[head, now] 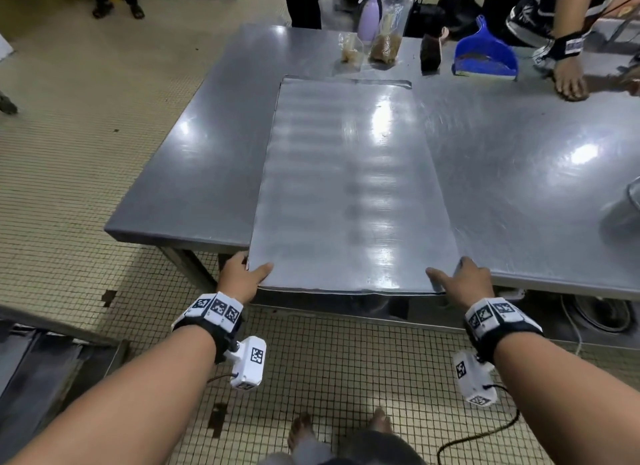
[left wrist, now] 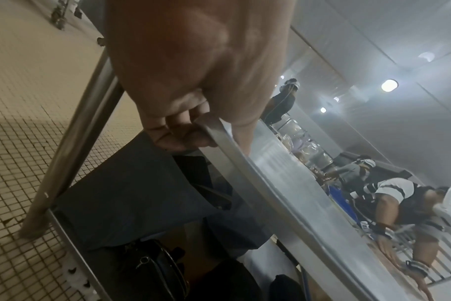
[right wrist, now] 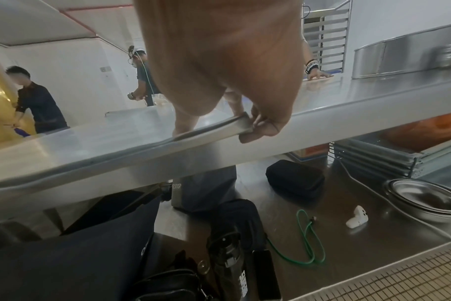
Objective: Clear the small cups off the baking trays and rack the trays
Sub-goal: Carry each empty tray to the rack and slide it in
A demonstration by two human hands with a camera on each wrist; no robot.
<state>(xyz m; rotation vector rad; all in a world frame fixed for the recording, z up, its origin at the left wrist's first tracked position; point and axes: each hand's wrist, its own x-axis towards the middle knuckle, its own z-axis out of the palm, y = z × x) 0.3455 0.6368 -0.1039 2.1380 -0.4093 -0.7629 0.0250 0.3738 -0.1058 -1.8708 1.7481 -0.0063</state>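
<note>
A large flat metal baking tray (head: pixel 349 187) lies lengthwise on the steel table (head: pixel 519 173), its near edge jutting over the table's front edge. No small cups show on it. My left hand (head: pixel 242 274) grips the tray's near left corner, thumb on top and fingers curled underneath (left wrist: pixel 178 136). My right hand (head: pixel 457 281) grips the near right corner the same way, fingers wrapped under the rim (right wrist: pixel 260 124). The tray's rim (left wrist: pixel 245 163) runs away from my left hand in the left wrist view.
At the table's far side stand a purple spray bottle (head: pixel 369 14), bags of crumbs (head: pixel 386 45), a brush (head: pixel 431 50) and a blue dustpan (head: pixel 485 54). Another person's hand (head: pixel 569 80) rests on the table. A metal container (head: pixel 627 205) sits at right. Bags (right wrist: pixel 90 254) and bowls (right wrist: pixel 425 201) fill the lower shelf.
</note>
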